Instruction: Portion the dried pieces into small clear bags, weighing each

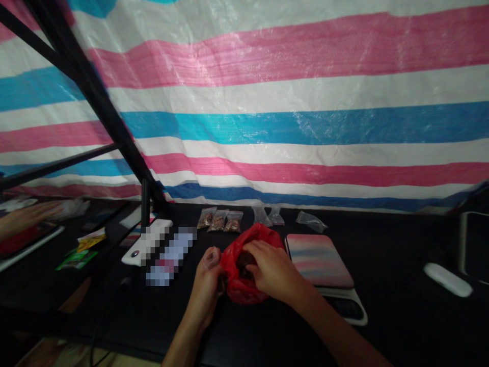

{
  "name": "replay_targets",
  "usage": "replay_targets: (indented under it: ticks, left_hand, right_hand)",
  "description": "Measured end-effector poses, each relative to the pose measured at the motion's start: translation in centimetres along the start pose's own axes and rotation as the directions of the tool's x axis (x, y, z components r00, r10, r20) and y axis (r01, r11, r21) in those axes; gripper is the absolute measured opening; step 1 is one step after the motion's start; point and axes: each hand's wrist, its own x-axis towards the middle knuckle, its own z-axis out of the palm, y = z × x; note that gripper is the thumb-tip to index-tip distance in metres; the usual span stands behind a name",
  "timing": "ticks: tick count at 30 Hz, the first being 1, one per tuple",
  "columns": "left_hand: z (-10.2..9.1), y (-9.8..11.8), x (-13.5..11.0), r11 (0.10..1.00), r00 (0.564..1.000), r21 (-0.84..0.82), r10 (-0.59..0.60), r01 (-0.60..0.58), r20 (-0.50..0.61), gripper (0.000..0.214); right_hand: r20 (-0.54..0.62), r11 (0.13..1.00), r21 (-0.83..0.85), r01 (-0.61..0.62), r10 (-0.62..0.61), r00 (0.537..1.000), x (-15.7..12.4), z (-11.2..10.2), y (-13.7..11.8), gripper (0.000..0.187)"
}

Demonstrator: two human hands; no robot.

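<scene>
A red plastic bag (244, 290) lies open on the black table (385, 265), with dark brown bits inside. My right hand (273, 270) reaches into its mouth, fingers curled around the contents. My left hand (208, 283) is closed on a small clear pouch (211, 257), held upright just left of the red bag. Three small filled clear pouches (220, 220) lie in a row behind the bag. Several empty clear pouches (282, 218) lie to their right.
A flat scale with a reflective plate (319, 260) sits right of the bag. A white oblong object (446, 279) lies far right. White devices (147, 242) and coloured packets (82, 250) lie left, near black frame bars (99, 97). Another person's hand (28, 216) is at far left. A striped tarp (290, 117) hangs behind.
</scene>
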Motion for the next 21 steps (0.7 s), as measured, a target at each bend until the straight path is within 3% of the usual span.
replay_targets:
  ticks: [6, 10, 12, 17, 21]
  left_hand:
    - [-2.1, 2.9, -0.8, 0.933, 0.980, 0.303, 0.199, -0.194, 0.013, 0.023]
    - [-2.0, 5.9, -1.7, 0.744, 0.911, 0.553, 0.407, -0.376, 0.072, 0.019]
    - [-1.0, 6.6, -1.5, 0.691, 0.895, 0.584, 0.418, -0.426, 0.158, 0.018]
    - [1.6, 4.9, 2.2, 0.677, 0.877, 0.558, 0.345, -0.479, 0.335, 0.014]
    - [2.4, 2.1, 4.9, 0.721, 0.851, 0.483, 0.294, -0.496, 0.435, 0.018]
  right_hand:
    - [-0.021, 0.960, 0.273, -0.065, 0.074, 0.997, 0.1, -0.3, 0.4, 0.039]
    - [-0.052, 0.906, 0.422, -0.040, 0.068, 0.996, 0.3, -1.0, 1.2, 0.035]
    - [-0.086, 0.880, 0.475, -0.010, 0.058, 0.995, 0.5, -1.3, 1.7, 0.036]
    - [-0.188, 0.818, 0.573, 0.053, 0.068, 0.980, 0.9, -2.1, 2.4, 0.033]
    - [-0.294, 0.854, 0.507, 0.116, 0.045, 0.955, 0.9, -2.8, 2.1, 0.031]
